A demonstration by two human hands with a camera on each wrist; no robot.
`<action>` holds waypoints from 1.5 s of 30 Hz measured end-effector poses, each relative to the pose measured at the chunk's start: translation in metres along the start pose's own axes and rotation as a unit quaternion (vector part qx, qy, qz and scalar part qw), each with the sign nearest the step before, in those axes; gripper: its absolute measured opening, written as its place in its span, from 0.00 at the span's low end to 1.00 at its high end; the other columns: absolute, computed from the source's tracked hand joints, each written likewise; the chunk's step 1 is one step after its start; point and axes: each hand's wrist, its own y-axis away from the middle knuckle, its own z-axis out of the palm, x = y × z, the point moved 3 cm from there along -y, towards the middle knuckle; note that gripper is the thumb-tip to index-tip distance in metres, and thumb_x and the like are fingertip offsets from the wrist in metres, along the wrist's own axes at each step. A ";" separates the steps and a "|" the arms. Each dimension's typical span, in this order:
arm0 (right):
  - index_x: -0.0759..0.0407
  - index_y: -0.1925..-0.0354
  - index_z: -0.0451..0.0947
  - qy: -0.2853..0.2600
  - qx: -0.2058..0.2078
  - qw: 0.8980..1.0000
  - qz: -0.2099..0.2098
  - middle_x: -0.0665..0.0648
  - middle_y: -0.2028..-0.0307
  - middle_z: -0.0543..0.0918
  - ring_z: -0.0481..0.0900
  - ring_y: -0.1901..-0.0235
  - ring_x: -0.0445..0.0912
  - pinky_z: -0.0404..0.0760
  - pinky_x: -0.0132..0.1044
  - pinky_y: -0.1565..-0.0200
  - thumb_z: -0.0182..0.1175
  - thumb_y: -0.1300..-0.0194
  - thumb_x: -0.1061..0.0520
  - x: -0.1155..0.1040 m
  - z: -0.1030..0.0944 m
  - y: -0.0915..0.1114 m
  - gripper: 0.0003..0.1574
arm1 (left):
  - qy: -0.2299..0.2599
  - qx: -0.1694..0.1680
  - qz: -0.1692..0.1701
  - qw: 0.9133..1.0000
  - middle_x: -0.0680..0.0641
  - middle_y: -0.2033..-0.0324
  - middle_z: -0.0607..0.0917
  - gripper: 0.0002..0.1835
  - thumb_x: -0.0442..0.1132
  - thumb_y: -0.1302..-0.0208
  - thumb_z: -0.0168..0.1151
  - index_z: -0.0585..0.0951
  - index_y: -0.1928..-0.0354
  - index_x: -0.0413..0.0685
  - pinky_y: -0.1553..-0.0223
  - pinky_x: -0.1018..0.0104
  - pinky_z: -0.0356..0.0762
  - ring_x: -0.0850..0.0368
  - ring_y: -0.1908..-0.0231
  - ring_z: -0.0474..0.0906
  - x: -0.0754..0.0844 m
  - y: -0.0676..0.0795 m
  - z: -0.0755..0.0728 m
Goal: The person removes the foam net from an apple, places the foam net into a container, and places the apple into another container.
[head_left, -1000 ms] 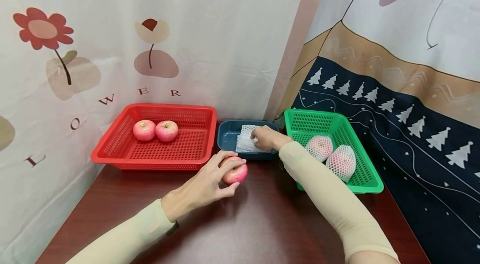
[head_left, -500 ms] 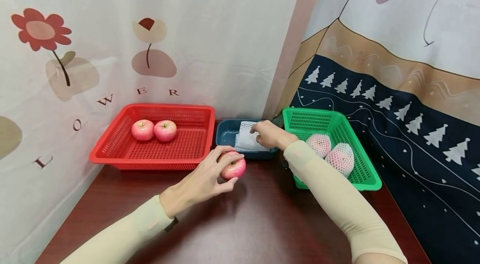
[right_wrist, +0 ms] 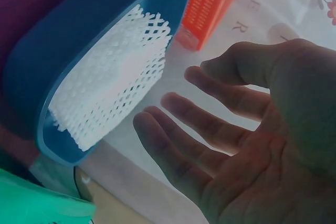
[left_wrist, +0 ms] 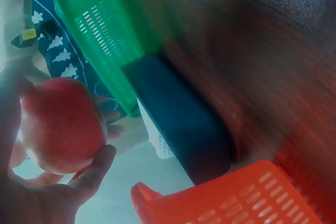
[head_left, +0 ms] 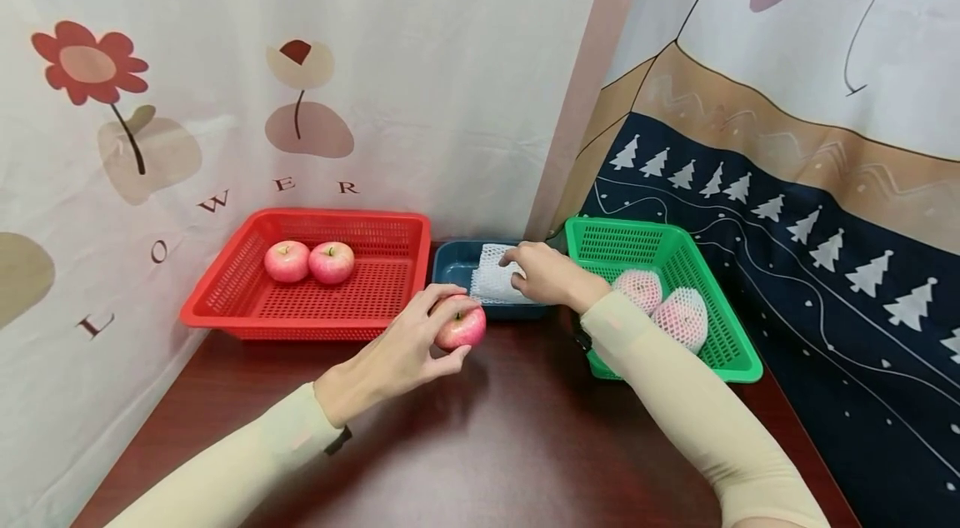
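Observation:
My left hand (head_left: 401, 349) holds a red apple (head_left: 467, 328) above the table, in front of the blue tray (head_left: 452, 266). The left wrist view shows fingers and thumb curled round this apple (left_wrist: 63, 124). White foam fruit nets (head_left: 491, 276) lie stacked in the tray. Over the tray's right side hovers my right hand (head_left: 553, 276), with nothing in its grasp. In the right wrist view its loosely bent fingers (right_wrist: 173, 156) stand apart from the foam nets (right_wrist: 113, 77).
To the left, a red basket (head_left: 390, 328) contains two bare apples (head_left: 309, 261). A green basket (head_left: 738, 345) on the right holds two apples in foam nets (head_left: 660, 311), partly behind my right forearm. A printed curtain (head_left: 450, 95) hangs behind the brown table (head_left: 510, 445).
My right hand has drawn back slightly to the right from the foam nets. My left hand, with the apple, has shifted a little left and up.

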 end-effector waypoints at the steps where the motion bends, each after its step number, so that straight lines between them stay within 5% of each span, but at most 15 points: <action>1: 0.61 0.27 0.86 0.000 0.003 1.000 0.001 0.65 0.31 0.90 0.88 0.32 0.58 0.90 0.54 0.29 0.62 0.14 0.60 0.000 0.000 0.002 0.24 | 0.002 -0.001 0.001 1.000 0.42 0.29 0.82 0.36 0.44 0.35 0.85 0.84 0.25 0.52 0.37 0.52 0.94 0.47 0.31 0.82 0.000 0.000 -0.001; 18: 0.56 0.28 0.87 -0.010 0.053 0.998 -0.012 0.62 0.28 0.88 0.90 0.34 0.57 0.92 0.54 0.31 0.65 0.13 0.54 -0.004 0.000 0.030 0.23 | -0.011 -0.006 -0.024 1.000 0.40 0.28 0.82 0.34 0.46 0.32 0.84 0.84 0.26 0.52 0.36 0.50 0.94 0.45 0.30 0.82 -0.009 -0.009 -0.015; 45: 0.56 0.30 0.88 -0.020 0.161 0.986 -0.034 0.63 0.32 0.90 0.88 0.33 0.61 0.89 0.62 0.28 0.72 0.17 0.53 0.005 -0.004 0.061 0.23 | -0.029 -0.005 -0.093 0.995 0.39 0.33 0.81 0.32 0.41 0.29 0.80 0.82 0.25 0.48 0.39 0.46 0.94 0.44 0.38 0.83 -0.058 -0.028 -0.045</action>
